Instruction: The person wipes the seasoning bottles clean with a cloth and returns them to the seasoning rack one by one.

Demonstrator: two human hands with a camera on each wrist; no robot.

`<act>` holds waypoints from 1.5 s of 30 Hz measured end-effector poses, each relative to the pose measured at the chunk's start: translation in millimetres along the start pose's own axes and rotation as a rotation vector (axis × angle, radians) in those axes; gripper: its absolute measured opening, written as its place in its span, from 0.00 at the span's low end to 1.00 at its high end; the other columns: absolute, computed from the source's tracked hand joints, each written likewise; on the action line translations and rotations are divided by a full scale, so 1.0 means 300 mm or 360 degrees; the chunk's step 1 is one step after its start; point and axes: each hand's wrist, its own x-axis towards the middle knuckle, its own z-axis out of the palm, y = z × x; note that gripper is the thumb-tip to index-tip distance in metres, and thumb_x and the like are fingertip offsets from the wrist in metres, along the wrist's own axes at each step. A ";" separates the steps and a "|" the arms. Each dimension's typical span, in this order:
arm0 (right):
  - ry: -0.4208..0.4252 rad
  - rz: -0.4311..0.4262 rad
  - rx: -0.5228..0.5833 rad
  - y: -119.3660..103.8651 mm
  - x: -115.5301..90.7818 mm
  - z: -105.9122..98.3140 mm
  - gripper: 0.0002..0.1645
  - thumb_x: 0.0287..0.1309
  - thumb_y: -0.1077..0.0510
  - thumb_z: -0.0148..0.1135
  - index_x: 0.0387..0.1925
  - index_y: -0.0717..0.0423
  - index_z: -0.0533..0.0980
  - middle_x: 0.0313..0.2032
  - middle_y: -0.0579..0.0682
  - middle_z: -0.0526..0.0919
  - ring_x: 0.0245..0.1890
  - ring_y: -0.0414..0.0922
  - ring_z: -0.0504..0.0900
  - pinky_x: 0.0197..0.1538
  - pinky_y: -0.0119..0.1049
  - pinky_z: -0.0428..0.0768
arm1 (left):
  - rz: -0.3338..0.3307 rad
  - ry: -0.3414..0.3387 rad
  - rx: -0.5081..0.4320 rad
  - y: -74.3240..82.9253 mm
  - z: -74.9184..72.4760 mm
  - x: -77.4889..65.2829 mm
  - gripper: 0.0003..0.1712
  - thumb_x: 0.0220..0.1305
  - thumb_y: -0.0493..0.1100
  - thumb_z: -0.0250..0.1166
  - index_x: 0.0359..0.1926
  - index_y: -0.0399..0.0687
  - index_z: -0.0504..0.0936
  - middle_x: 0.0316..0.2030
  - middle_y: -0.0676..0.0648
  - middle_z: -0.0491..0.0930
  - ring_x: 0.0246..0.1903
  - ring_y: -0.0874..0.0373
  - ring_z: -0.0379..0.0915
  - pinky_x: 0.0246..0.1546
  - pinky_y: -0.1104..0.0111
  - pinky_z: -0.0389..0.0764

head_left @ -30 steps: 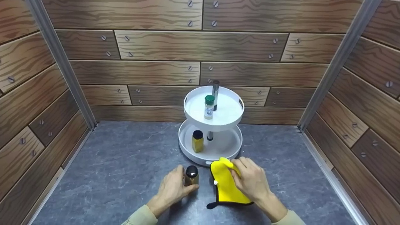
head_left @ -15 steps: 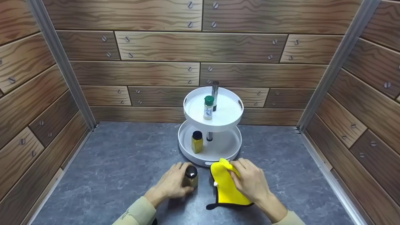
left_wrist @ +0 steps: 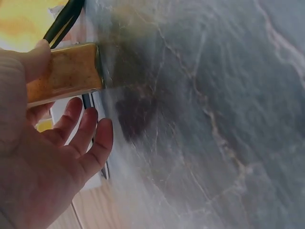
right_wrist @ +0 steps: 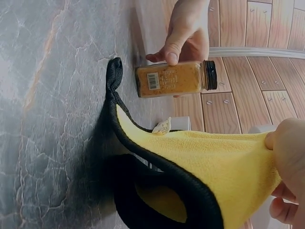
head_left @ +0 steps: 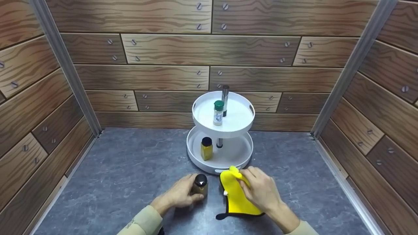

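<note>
In the head view my left hand [head_left: 178, 193] holds a glass spice jar [head_left: 201, 187] with a black lid, thumb on the near side. The right wrist view shows that jar [right_wrist: 174, 78] side-on, with orange-brown seasoning and a barcode label. From the left wrist view, the thumb and index side grip the jar [left_wrist: 71, 69] while the other fingers [left_wrist: 88, 126] spread away from it. My right hand [head_left: 261, 187] pinches the top of a yellow cloth [head_left: 238, 195] with black edging; its lower edge and black loop [right_wrist: 113, 74] hang down at the table.
A white two-tier round stand [head_left: 196, 160] stands behind the hands. Its lower tray bears a yellow spice jar [head_left: 206, 150] with a black lid; a green-capped shaker [head_left: 218, 114] stands on the upper tray. Wood-patterned walls [head_left: 209, 49] surround the grey marbled table [head_left: 137, 156].
My left hand has shifted its hold on the jar, the thumb drawing back to the left and the fingers reaching round the far side. The jar, right hand and cloth stay nearly in place.
</note>
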 end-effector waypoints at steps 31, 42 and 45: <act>0.0211 -0.0006 0.0249 -0.092 0.064 -0.007 0.15 0.53 0.63 0.82 0.42 0.52 0.87 0.34 0.44 0.85 0.31 0.40 0.80 0.36 0.31 0.82 | 0.0214 0.0452 0.0271 0.170 0.076 0.031 0.29 0.82 0.64 0.64 0.69 0.51 0.74 0.56 0.51 0.84 0.53 0.55 0.81 0.59 0.58 0.86; 0.0194 0.0045 0.0526 -0.138 0.062 0.025 0.16 0.58 0.68 0.75 0.48 0.56 0.84 0.39 0.46 0.89 0.37 0.40 0.87 0.43 0.32 0.86 | 0.0257 0.0607 0.0039 0.217 0.076 0.039 0.23 0.82 0.58 0.66 0.63 0.47 0.77 0.47 0.49 0.84 0.46 0.58 0.79 0.50 0.59 0.85; 0.0220 0.0003 0.0585 -0.141 0.049 0.037 0.17 0.56 0.69 0.73 0.48 0.56 0.84 0.39 0.47 0.89 0.37 0.42 0.86 0.44 0.34 0.86 | 0.0292 0.0676 0.0002 0.219 0.069 0.039 0.23 0.81 0.55 0.68 0.63 0.45 0.77 0.47 0.48 0.85 0.47 0.57 0.81 0.51 0.58 0.86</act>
